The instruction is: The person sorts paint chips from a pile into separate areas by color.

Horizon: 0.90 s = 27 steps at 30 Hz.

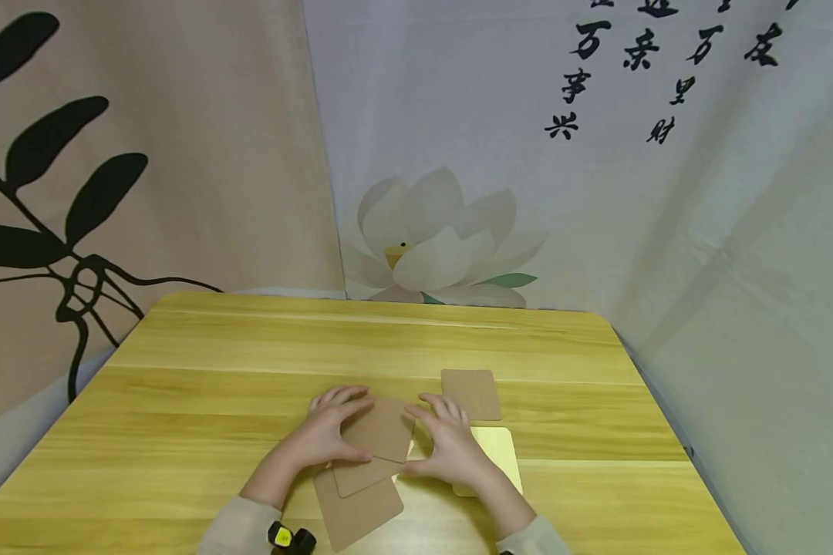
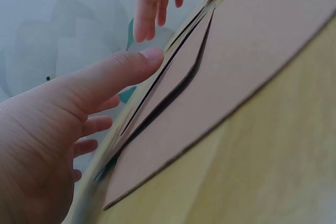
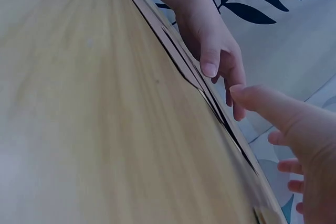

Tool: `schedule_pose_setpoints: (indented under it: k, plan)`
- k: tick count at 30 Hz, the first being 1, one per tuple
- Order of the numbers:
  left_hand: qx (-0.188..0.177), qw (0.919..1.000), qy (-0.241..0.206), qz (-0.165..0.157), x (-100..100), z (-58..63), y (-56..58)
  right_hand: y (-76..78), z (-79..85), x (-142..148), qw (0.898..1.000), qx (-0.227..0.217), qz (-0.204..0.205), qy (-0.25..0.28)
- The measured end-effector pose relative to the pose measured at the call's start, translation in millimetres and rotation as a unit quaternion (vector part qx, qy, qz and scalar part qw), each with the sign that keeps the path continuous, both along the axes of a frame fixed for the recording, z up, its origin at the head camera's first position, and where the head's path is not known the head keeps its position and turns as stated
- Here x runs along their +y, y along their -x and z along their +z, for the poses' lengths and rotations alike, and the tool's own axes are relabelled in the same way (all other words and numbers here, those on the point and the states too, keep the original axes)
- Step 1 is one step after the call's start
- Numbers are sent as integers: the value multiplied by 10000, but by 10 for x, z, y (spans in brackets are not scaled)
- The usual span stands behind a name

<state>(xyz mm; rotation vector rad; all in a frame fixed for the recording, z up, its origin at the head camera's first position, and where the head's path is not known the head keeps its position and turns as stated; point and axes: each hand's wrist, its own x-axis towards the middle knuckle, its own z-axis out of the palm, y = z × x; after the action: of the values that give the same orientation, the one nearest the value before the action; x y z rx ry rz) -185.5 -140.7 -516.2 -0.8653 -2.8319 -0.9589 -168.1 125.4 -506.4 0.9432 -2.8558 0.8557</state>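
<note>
Several brown square boards with rounded corners overlap on the table. The topmost board (image 1: 387, 432) lies between the two hands, over a middle board (image 1: 364, 476) and a lower board (image 1: 357, 512) nearer the person. My left hand (image 1: 335, 428) is spread at the left side of the topmost board, its thumb (image 2: 131, 66) over the boards in the left wrist view. Opposite it, my right hand (image 1: 451, 445) is spread by the board's right edge, fingers apart. Neither hand visibly grips a board; whether the fingertips touch one, I cannot tell.
Behind the right hand lies another brown board (image 1: 472, 395). A pale yellow board (image 1: 500, 456) lies partly under the right forearm. The wooden table (image 1: 215, 401) meets hanging cloths printed with leaves and a flower at the back. A black-and-yellow device (image 1: 291, 538) sits at the left sleeve.
</note>
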Motion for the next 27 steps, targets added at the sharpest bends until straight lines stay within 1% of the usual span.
schedule_pose_setpoints:
  k: [6,9,13,19,27]
  plan:
    - [-79,9999,71,-37,-44,-38,45,24,-44,-74,9998,13,-4,-207]
    - [-174,9998,57,-40,-61,-41,54,26,-49,-96,9997,-39,-66,-244]
    - [-211,9997,75,-50,-72,-33,66,32,-48,-125,9996,-77,-121,-263]
    - [-221,9996,133,-83,-73,-41,82,37,-58,-150,9991,-133,-122,-374]
    - [-157,9998,127,-82,-78,-65,82,34,-62,-154,9991,-182,-102,-379]
